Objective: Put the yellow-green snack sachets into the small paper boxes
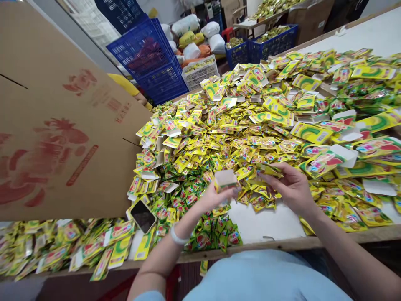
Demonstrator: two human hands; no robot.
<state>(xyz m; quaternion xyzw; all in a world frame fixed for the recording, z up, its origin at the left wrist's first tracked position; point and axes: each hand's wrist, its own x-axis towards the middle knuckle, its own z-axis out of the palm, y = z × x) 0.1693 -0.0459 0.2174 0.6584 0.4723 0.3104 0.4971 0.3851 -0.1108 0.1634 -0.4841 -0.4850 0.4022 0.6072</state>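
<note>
Small box [225, 177], its white flap up, was gripped in the left hand [214, 198], above green packets [219, 236]; right of that hand lay bare table [255, 225]. Farther right, the right hand [290, 186] pinched a yellow packet [268, 169]. The step looked like box-filling; next seemed to call for aligning packet and box opening.

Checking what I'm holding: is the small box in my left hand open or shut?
Open: the small box in your left hand shows its pale flap raised.
</note>
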